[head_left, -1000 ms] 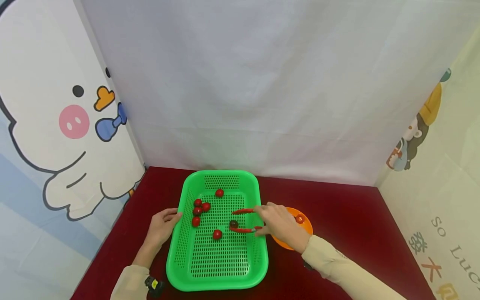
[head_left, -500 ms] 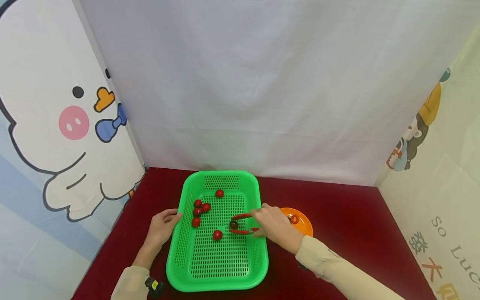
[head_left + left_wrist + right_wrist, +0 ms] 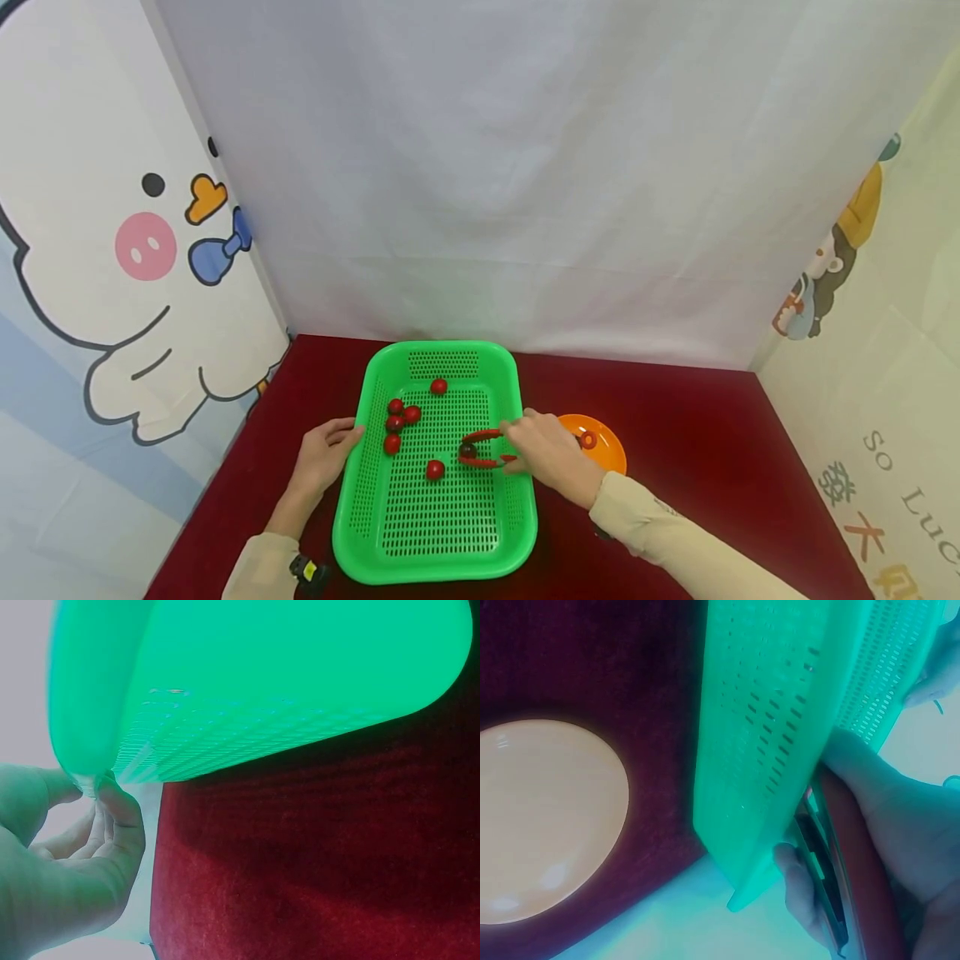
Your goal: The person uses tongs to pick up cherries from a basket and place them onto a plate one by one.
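My right hand (image 3: pixel 546 446) grips red tongs (image 3: pixel 483 434) over the right rim of a green perforated basket (image 3: pixel 435 573). The tongs' two tips lie on either side of a small, round, dark red fruit (image 3: pixel 468 451) on the basket floor. In the right wrist view, thumb and fingers wrap the red tong handle (image 3: pixel 859 862). On the opposite side, my left hand (image 3: pixel 327 450) pinches the basket's left rim, as the left wrist view also shows with the thumb and fingertips at the lip (image 3: pixel 86 780). Several brighter red round fruits (image 3: pixel 412 414) lie around the basket floor, mostly toward the left.
An orange plate (image 3: pixel 611 458) sits right of the basket, partly hidden by my right hand. The ring end of the tongs (image 3: pixel 588 440) hangs over it. A dark red cloth (image 3: pixel 675 417) covers the table, with a white curtain (image 3: pixel 525 208) behind.
My right hand has moved a little left with the tongs, and their tips have drawn closer around the dark fruit. The left hand stays at the rim.
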Demonstrator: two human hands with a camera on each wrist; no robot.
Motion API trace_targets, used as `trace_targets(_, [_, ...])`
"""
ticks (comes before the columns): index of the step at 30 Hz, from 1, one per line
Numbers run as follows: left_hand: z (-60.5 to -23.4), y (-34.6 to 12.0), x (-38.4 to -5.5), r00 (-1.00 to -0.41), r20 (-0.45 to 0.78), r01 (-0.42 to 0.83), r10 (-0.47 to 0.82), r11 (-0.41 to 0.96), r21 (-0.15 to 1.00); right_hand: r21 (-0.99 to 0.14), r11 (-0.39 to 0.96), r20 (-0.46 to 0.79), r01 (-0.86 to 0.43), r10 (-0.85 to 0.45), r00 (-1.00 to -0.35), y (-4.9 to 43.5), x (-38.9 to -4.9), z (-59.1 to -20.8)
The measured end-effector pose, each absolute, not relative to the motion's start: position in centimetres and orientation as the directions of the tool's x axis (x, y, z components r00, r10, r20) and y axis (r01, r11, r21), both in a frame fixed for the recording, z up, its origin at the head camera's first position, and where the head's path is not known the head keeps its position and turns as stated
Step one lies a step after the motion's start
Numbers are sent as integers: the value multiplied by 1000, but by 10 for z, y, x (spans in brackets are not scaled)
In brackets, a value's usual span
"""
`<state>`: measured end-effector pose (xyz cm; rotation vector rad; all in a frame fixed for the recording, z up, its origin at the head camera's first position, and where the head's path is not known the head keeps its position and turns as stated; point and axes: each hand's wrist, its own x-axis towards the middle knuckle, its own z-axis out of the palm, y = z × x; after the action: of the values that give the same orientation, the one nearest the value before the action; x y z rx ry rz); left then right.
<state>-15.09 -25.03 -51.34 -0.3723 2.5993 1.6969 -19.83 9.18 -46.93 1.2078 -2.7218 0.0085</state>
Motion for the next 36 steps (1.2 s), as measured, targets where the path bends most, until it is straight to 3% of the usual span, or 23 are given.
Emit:
trace_targets(11, [-512, -252, -151, -972, -137, -203, -193, 380, 902, 87, 660, 212, -746, -744, -634, 98, -199, -468])
trace_targets(22, [-513, -252, -153, -971, -134, -202, -197, 382, 902, -49, 661, 316, -749, -701, -640, 110, -196, -470])
trace_targets(36, [-515, -251, -151, -974, -127, -192, -187, 388, 901, -68, 654, 477, -754, -643, -600, 128, -192, -483])
